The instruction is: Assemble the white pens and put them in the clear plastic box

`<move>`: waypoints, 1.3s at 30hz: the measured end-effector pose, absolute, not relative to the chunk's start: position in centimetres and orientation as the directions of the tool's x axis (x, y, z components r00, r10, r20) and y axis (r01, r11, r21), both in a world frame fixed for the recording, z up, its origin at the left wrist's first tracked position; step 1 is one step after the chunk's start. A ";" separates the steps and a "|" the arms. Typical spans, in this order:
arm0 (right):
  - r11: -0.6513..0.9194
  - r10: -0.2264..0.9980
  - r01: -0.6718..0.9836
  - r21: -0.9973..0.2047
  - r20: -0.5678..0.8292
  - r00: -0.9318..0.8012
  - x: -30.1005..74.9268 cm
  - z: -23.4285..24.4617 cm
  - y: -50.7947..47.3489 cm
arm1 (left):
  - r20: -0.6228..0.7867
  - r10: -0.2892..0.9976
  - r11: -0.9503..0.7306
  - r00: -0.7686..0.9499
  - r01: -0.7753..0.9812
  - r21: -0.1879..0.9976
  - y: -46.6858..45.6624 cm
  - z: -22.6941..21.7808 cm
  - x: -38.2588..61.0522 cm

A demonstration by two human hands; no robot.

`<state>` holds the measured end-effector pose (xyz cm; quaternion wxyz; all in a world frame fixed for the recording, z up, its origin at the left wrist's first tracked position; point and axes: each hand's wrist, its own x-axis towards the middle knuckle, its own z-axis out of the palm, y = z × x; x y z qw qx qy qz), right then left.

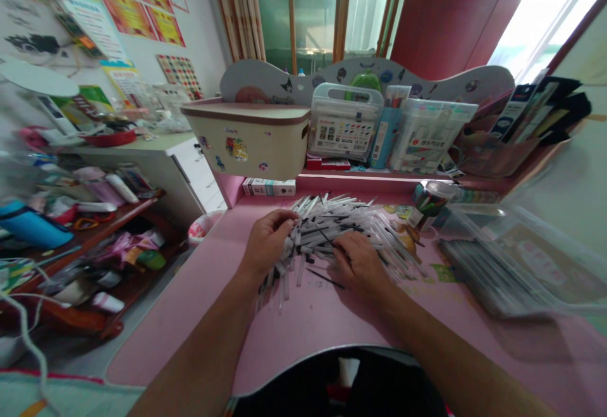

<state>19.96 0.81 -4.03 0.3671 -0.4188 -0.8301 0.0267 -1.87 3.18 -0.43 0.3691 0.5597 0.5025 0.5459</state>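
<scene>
1. A dark stick (325, 236) slants across the near side of a loose pile of thin sticks (334, 216) on a pink desk (294, 344); its long axis runs from the right fingertips up and left, away from the wearer.
2. The right hand (358, 259), much the nearer of the two, appears to pinch the stick's lower end between thumb and forefinger, back of the hand uppermost.
3. Across the pile, the left hand (269, 240) rests at its left edge, fingers curled toward the sticks; whether they grip one cannot be told.
4. A second dark stick (326, 278) lies just left of the right hand, on the wearer's side of the pile, angled nearly parallel to the first.
</scene>
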 end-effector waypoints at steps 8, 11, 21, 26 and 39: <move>0.767 0.601 0.543 -0.342 0.681 -0.419 19.2 -3.9 0.2 | 0.044 0.940 -0.060 0.339 0.037 0.997 0.9 0.1 0.4; 0.780 0.588 0.529 -0.335 0.683 -0.435 19.1 -3.8 0.3 | 0.127 0.949 -0.133 0.288 0.003 0.991 1.0 0.2 0.5; 0.708 0.680 0.590 -0.388 0.599 -0.423 19.1 -3.9 0.2 | 0.114 0.988 -0.138 -0.102 -0.265 0.954 2.5 0.3 -0.9; 0.626 0.755 0.644 -0.440 0.547 -0.360 19.1 -3.3 -0.4 | 0.090 0.983 -0.126 -0.159 -0.237 0.963 2.5 0.1 -1.0; 0.617 0.784 0.391 -0.683 0.491 -0.380 19.8 -2.7 -0.7 | -0.035 0.973 0.087 0.230 -0.220 0.972 1.2 0.1 0.7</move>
